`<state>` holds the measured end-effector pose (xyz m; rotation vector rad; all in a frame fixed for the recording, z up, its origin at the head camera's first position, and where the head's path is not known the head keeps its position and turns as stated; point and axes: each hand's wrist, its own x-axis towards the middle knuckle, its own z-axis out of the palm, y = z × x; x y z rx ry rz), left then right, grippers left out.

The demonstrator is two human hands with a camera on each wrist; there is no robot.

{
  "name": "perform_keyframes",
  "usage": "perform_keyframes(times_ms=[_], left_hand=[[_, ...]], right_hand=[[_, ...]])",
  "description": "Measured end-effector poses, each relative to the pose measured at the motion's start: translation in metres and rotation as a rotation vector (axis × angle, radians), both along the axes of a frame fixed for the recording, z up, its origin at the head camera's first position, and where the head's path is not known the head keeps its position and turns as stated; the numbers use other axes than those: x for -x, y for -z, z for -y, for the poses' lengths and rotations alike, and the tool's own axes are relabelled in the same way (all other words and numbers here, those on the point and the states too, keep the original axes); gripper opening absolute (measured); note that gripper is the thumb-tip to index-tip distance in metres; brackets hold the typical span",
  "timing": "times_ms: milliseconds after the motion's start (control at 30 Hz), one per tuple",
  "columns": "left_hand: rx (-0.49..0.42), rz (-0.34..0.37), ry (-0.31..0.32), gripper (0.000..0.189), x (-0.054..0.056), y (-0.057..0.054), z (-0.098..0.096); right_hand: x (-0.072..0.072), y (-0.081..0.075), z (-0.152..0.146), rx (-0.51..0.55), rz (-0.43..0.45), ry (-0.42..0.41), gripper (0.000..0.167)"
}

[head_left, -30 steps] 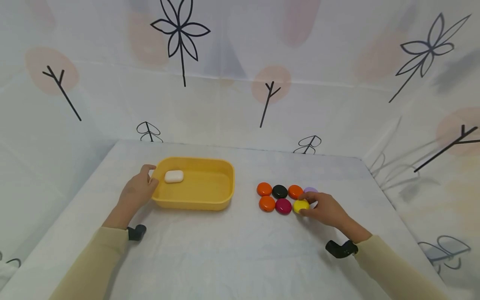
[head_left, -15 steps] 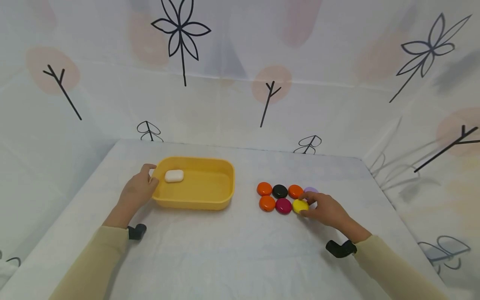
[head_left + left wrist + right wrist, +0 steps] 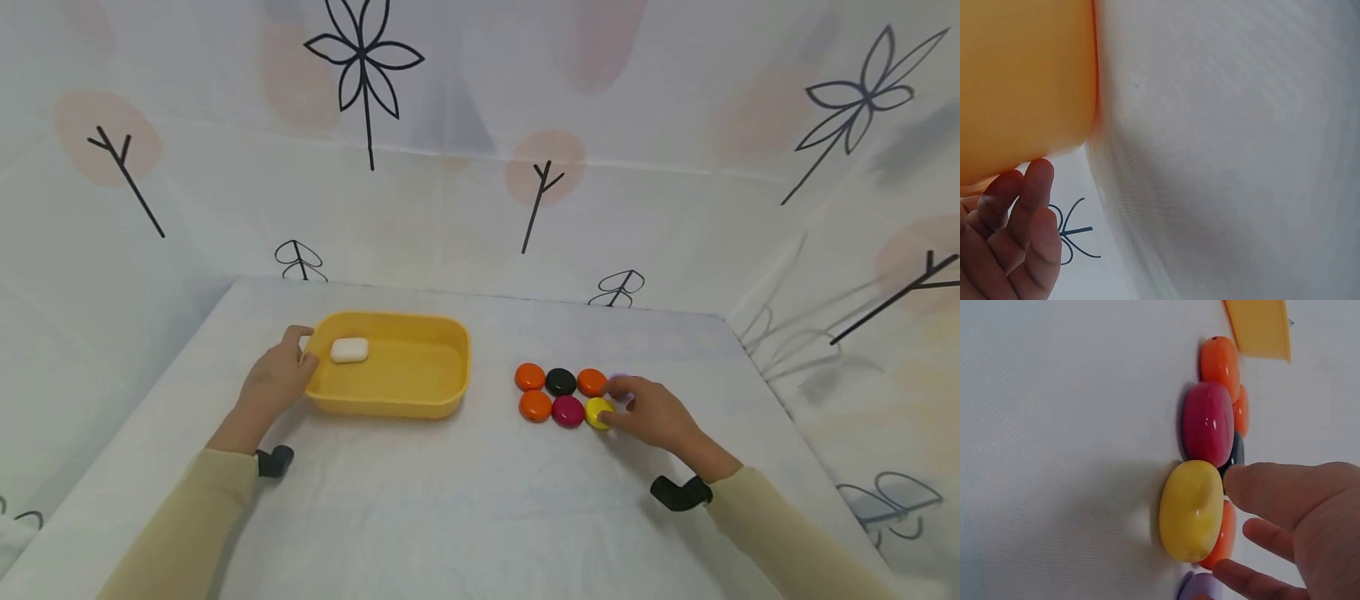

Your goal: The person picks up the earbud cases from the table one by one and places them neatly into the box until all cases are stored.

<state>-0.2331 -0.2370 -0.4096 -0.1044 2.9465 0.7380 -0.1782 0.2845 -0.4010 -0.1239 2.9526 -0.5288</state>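
In the head view, my left hand (image 3: 276, 373) grips the left end of a yellow tray (image 3: 390, 408). The left wrist view shows its curled fingers (image 3: 1038, 181) against the tray's outer wall. A small white block (image 3: 349, 350) lies inside the tray. On the right, my right hand (image 3: 656, 414) is at a glossy yellow bead (image 3: 597, 413), its thumb beside it and its fingers apart. Left of that bead sit a magenta bead (image 3: 567, 412) and an orange bead (image 3: 536, 406). A lilac bead (image 3: 1200, 587) is partly hidden by the hand.
Behind the front row are a black bead (image 3: 561, 382) and two more orange ones, the left orange bead (image 3: 530, 377) and the right orange bead (image 3: 592, 382). A white cloth (image 3: 450, 508) covers the table. Patterned fabric (image 3: 450, 208) rises behind and at both sides.
The yellow bead has shifted slightly left against the magenta one. My right fingers have loosened and drawn apart around it. The left hand and tray stay in place.
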Motion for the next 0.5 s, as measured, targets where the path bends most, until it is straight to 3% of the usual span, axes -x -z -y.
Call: perform_keyframes(times_ms=[500], left_hand=[[0.002, 0.023, -0.005, 0.059, 0.0016, -0.0022, 0.0000]], right_hand=[[0.0010, -0.0021, 0.0044, 0.151, -0.107, 0.016, 0.037]])
